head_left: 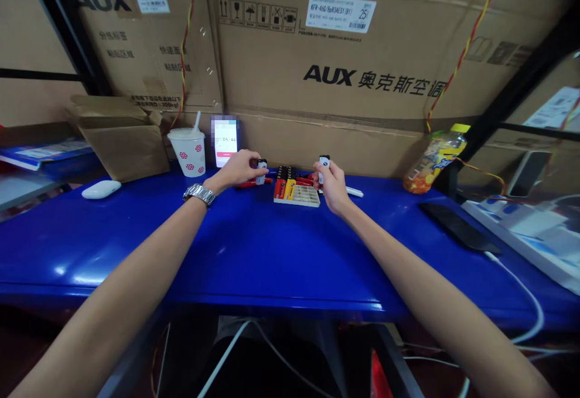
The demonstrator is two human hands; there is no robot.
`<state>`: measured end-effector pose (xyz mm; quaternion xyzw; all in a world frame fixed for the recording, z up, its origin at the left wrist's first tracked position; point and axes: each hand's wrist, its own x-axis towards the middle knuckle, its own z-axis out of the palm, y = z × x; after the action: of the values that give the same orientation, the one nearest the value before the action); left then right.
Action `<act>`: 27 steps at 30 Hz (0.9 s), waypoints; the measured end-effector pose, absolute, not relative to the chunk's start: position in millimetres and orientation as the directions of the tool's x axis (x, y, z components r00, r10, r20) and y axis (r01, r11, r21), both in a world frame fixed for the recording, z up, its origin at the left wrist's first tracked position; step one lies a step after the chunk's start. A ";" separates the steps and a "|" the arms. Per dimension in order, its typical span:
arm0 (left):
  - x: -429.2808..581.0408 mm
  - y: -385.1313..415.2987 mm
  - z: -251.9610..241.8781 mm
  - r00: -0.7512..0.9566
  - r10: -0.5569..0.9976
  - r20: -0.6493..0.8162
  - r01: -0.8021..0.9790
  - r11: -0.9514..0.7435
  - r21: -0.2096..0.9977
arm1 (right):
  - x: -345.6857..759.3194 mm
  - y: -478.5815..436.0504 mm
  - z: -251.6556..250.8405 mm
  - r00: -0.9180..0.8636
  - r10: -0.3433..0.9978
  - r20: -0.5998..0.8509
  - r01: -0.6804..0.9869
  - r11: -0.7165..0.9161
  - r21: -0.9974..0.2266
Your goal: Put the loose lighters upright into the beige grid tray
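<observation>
My left hand [240, 169], with a metal watch at its wrist, pinches a small white lighter [261, 171] with a black top. On the other side, my right hand [332, 185] grips a similar white lighter [323, 168] upright. Between the hands a pale compartment tray [296, 202] rests on the blue table. Red lighters [280, 189] and a yellow lighter [290, 189] stand in its left part, with black-topped ones behind; several compartments at its right hold nothing. More red items [246, 185] lie beside the tray, under my left hand.
Behind the blue table [272, 253] stand large cardboard boxes [389, 54]. A paper cup [189, 153], lit phone [225, 141], paper bag [122, 138] and white case [101, 189] are left. A bottle [435, 159] and dark phone [457, 227] are right.
</observation>
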<state>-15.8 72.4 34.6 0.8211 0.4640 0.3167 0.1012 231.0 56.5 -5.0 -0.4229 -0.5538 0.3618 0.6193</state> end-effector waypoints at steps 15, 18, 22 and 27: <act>19.1 57.3 24.6 0.152 0.965 0.214 0.237 -0.246 0.940 | 225.9 39.4 4.8 0.062 0.982 0.181 0.074 0.176 -0.982; 24.2 54.0 26.4 0.113 0.971 0.209 0.286 -0.233 0.930 | 225.0 40.7 3.8 0.041 0.987 0.156 0.069 0.153 -0.986; 28.3 52.6 26.2 0.058 0.969 0.242 0.311 -0.248 0.917 | 222.2 39.1 5.2 0.050 0.997 0.065 0.024 0.064 -0.998; 29.3 54.2 21.8 0.041 0.949 0.312 0.419 -0.300 0.857 | 220.8 38.2 3.8 0.048 0.996 0.078 0.061 0.075 -0.995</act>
<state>29.3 54.2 21.8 0.6616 0.5172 0.4605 0.2877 220.8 38.2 3.8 -0.5076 -0.5204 0.4527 0.5163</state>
